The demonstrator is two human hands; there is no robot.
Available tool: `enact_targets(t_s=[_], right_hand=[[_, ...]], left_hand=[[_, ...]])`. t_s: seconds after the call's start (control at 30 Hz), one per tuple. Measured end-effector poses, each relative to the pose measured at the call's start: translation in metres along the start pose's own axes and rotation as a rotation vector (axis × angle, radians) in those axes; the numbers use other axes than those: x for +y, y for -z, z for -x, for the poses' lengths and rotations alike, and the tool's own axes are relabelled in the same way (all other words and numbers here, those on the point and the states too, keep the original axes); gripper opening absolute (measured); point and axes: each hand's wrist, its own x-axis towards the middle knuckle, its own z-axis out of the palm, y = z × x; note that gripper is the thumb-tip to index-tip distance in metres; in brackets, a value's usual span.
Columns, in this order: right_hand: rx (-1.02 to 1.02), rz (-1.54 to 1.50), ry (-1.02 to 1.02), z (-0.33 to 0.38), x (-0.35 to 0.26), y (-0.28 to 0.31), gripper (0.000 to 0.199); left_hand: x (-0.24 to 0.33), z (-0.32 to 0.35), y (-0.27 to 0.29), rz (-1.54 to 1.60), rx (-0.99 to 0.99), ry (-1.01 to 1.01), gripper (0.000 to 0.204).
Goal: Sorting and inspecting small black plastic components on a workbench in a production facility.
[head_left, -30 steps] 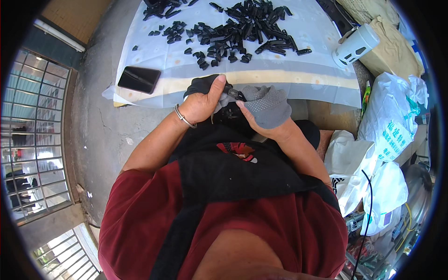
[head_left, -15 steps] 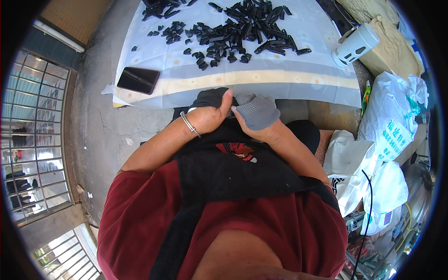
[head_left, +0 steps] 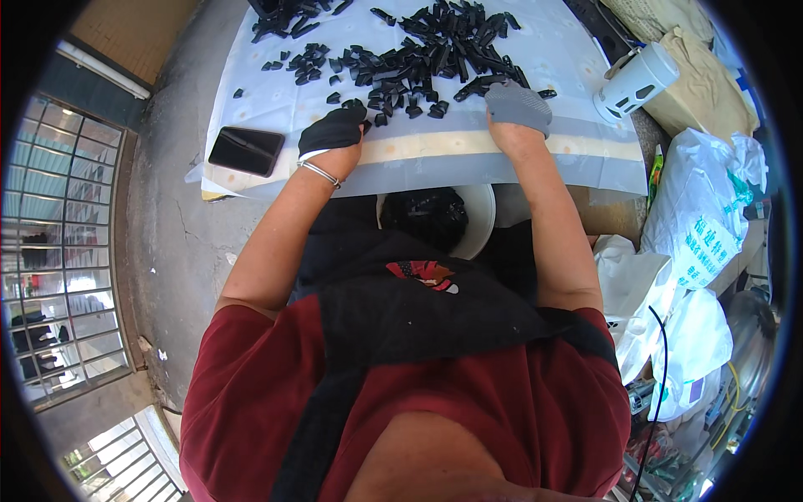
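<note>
In the head view, the hands are apart: the gloved left hand [head_left: 333, 130] is at the short black pieces [head_left: 413, 110], the gloved right hand [head_left: 519, 109] at the long black pieces [head_left: 454, 52], all on the surface [head_left: 435, 147]. I cannot tell whether either grips anything. A careless sweep could mix them; a loose grasp could drop one beside the white bucket [head_left: 482, 219].

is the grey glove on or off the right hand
On: the grey glove covers the fingers of the right hand, and the bare forearm shows below it.
</note>
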Motion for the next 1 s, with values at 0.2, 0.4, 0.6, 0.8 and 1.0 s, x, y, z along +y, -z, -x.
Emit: enact_targets(t_s=[0.2,0.4,0.6,0.8,1.0], right_hand=[[-0.071,-0.018,0.067,0.011,-0.011,0.006,0.019],[0.025,-0.278,0.033,0.028,-0.018,0.010,0.024],[0.039,-0.402,0.139,0.051,-0.033,0.009,0.025],[0.133,-0.577,0.258,0.068,-0.079,0.021,0.023],[0.287,-0.569,0.297,0.060,-0.087,0.007,0.018]], left_hand=[[0.001,0.003,-0.006,0.003,0.000,-0.006,0.025],[-0.003,0.004,-0.009,0.065,0.111,-0.117,0.025],[0.000,0.002,-0.003,0.107,-0.040,-0.020,0.025],[0.022,0.012,0.015,0.374,-0.298,0.087,0.034],[0.032,0.010,0.003,0.273,-0.393,0.095,0.025]])
